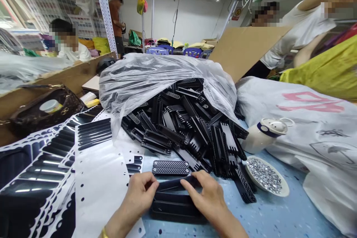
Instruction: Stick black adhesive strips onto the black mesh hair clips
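In the head view, the left hand (pixel 142 190) is pinching one end of a dark strip (pixel 170 183) between thumb and fingertips. The right hand (pixel 208 193) is gripping the other end, its thumb lying on the near face and its fingers curling behind. Between them the strip is spanning the gap above a black block (pixel 175 208); holding both ends is probably stopping it from twisting or sagging. (Whether its lower edge is touching the block, I cannot tell.)

The block is lying flat on the blue table (pixel 295 215), close to the body, likely so that both wrists can work low over it. Just beyond the strip, a patterned piece (pixel 170 167) is lying lengthwise, apart from the pile (pixel 181 130), perhaps to avoid mixing with it.

The pile is spilling from a clear bag (pixel 167 67), whose mouth is facing the hands, seemingly for an easy reach. A bowl (pixel 285 191) of shiny bits (pixel 264 174) is sitting to the right, its rim presumably corralling what would otherwise scatter. White sheets (pixel 97 182) are spreading on the left, and a cup (pixel 258 137) is leaning beyond the bowl, near a white sack (pixel 306 130).
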Available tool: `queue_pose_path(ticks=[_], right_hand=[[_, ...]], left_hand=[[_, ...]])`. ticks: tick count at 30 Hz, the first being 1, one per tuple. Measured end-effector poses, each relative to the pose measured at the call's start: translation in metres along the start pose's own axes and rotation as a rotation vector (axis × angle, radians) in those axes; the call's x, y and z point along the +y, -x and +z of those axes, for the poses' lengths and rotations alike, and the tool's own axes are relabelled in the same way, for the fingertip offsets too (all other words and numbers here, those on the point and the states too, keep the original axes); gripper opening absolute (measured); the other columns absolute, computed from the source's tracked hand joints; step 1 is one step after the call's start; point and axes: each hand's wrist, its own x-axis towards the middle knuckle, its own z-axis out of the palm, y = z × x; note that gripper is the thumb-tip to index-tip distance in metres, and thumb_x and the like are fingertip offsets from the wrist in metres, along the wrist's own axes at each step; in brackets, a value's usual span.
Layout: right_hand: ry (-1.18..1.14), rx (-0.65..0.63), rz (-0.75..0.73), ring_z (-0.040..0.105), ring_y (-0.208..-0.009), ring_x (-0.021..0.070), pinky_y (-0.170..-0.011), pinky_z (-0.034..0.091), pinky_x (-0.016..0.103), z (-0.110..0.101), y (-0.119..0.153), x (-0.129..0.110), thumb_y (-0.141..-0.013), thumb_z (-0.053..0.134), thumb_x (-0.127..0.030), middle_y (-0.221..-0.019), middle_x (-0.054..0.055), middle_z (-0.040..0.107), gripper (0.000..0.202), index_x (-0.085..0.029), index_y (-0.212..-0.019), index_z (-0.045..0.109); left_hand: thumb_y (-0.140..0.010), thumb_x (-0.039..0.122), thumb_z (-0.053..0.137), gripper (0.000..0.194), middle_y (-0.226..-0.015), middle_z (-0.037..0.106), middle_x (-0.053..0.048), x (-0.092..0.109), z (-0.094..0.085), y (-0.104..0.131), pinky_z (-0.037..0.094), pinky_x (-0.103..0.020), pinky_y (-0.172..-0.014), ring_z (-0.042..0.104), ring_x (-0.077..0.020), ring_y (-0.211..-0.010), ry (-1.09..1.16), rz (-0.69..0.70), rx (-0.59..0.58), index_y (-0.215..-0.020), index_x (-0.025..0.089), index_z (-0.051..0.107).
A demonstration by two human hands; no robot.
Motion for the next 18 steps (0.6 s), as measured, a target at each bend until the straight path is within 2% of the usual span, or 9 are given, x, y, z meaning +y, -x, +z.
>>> queue_pose_path(ticks=[4,7,11,14,16,18], right_hand=[[0.112,0.094,-0.077,0.066,-0.068,0.0235,-0.062,0.05,0.034,0.006,0.003,-0.01,-0.089,0.042,-0.074,-0.074,0.009,0.069,0.064,-0.017,-0.079,0.069],[0.165,0.142,-0.027,0.067,-0.066,0.0235,-0.061,0.051,0.034,0.012,0.002,-0.009,-0.086,0.047,-0.075,-0.073,0.009,0.07,0.062,-0.018,-0.078,0.069],[0.128,0.181,0.046,0.07,-0.067,0.0244,-0.061,0.054,0.035,0.016,0.002,-0.002,-0.086,0.049,-0.073,-0.076,0.008,0.073,0.059,-0.018,-0.083,0.071],[0.07,0.25,0.057,0.07,-0.07,0.0244,-0.063,0.054,0.036,0.015,0.002,-0.008,-0.086,0.056,-0.067,-0.077,0.009,0.072,0.051,-0.018,-0.084,0.07],[0.05,0.253,0.009,0.069,-0.072,0.0246,-0.065,0.053,0.035,0.015,0.003,-0.02,-0.08,0.068,-0.06,-0.078,0.007,0.072,0.041,-0.019,-0.083,0.069],[0.066,0.18,-0.041,0.067,-0.07,0.0248,-0.063,0.051,0.034,0.019,0.003,-0.035,-0.064,0.083,-0.053,-0.074,0.004,0.07,0.036,-0.022,-0.076,0.068]], left_hand=[[-0.075,0.03,0.058,0.021,-0.058,0.067,-0.005,0.004,0.001,0.003,0.04,-0.026,-0.054,0.058,-0.0179,-0.053,-0.076,0.086,-0.033,-0.072,0.018,0.075],[-0.077,0.028,0.058,0.022,-0.065,0.071,-0.006,0.002,0.001,0.002,0.041,-0.028,-0.059,0.062,-0.0198,-0.058,-0.12,0.168,-0.048,-0.075,0.021,0.079],[-0.077,0.028,0.06,0.02,-0.066,0.072,-0.006,0.001,-0.001,0.0,0.043,-0.028,-0.061,0.064,-0.0207,-0.06,-0.156,0.149,-0.07,-0.078,0.023,0.08],[-0.081,0.027,0.055,0.025,-0.07,0.074,-0.006,-0.001,0.0,0.0,0.046,-0.029,-0.063,0.068,-0.0219,-0.065,-0.17,0.198,-0.076,-0.08,0.023,0.08],[-0.085,0.027,0.05,0.03,-0.075,0.076,-0.007,-0.007,0.002,0.003,0.048,-0.028,-0.066,0.07,-0.0225,-0.071,-0.152,0.263,-0.072,-0.081,0.024,0.08],[-0.088,0.031,0.048,0.032,-0.077,0.076,-0.006,-0.015,0.007,0.004,0.05,-0.027,-0.068,0.071,-0.0216,-0.072,-0.116,0.31,-0.076,-0.081,0.026,0.079]])
